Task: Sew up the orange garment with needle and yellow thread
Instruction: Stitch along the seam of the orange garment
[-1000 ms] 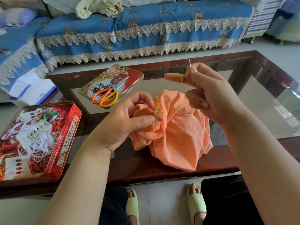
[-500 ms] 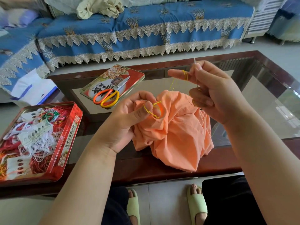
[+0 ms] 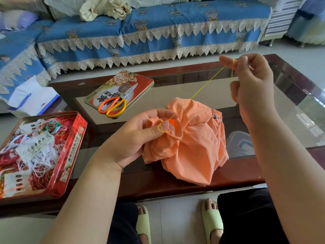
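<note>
Head view shows the orange garment (image 3: 190, 145) bunched in a heap on the near edge of the glass-topped bench (image 3: 175, 92). Left hand (image 3: 139, 134) pinches a fold of the garment between thumb and fingers; a small loop of yellow thread (image 3: 207, 83) sits at the thumb tip. From that point the thread runs taut, up and to the right, to the right hand (image 3: 251, 81), which is raised above the far side of the bench. Right hand fingers are curled, and the thread passes over the extended index finger and down into the grip. The needle cannot be made out at this hand.

Orange-handled scissors (image 3: 114, 104) lie on a flat red tin lid (image 3: 121, 92), behind and to the left of the garment. An open red tin (image 3: 70, 155) holding tangled red, white and green threads rests on the left end of the bench. A sofa with a blue, lace-edged cover (image 3: 140, 32) stands beyond the bench. Two feet in pale green slippers (image 3: 212, 219) rest on the floor below.
</note>
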